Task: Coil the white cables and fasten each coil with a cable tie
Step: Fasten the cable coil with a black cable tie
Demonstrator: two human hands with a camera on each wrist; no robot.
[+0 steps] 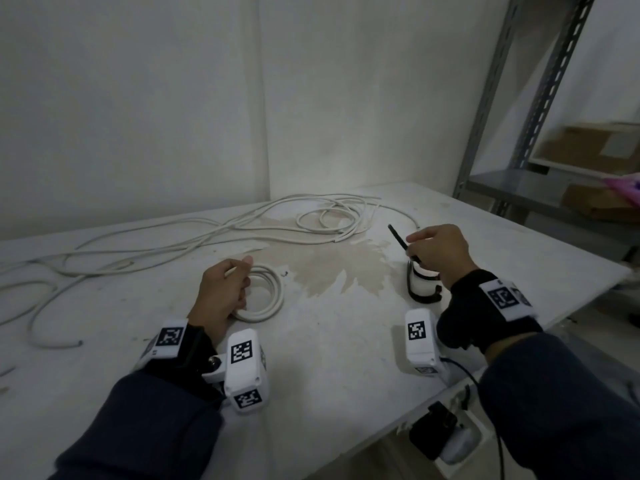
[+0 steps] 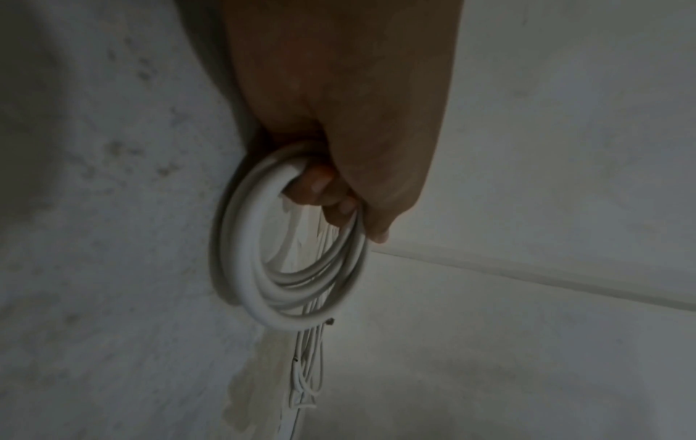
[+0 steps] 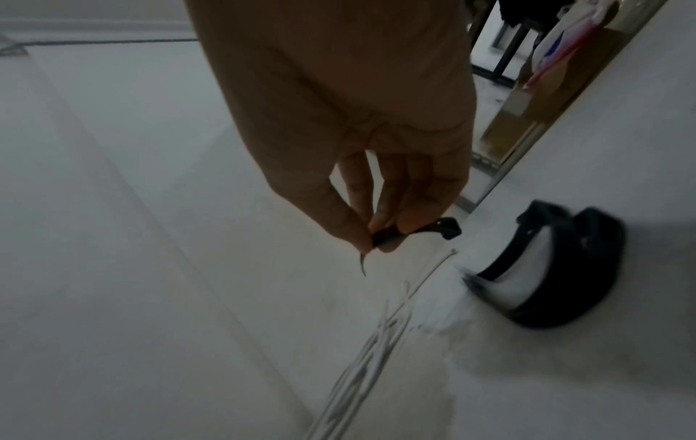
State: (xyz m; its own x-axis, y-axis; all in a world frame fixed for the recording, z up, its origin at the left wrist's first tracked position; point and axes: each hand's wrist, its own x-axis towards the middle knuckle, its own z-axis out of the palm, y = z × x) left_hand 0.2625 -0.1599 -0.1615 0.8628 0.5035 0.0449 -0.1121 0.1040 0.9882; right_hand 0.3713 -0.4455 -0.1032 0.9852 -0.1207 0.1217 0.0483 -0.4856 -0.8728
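The left hand (image 1: 221,289) grips a white coil (image 1: 268,294) at centre left on the surface (image 1: 329,358). The right hand (image 1: 438,249), centre right, pinches a black tie (image 1: 401,242). Loose cables (image 1: 207,233) lie across the upper left.

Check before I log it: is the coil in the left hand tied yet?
Not tied: coil shows no tie; right hand pinches the black cable tie.
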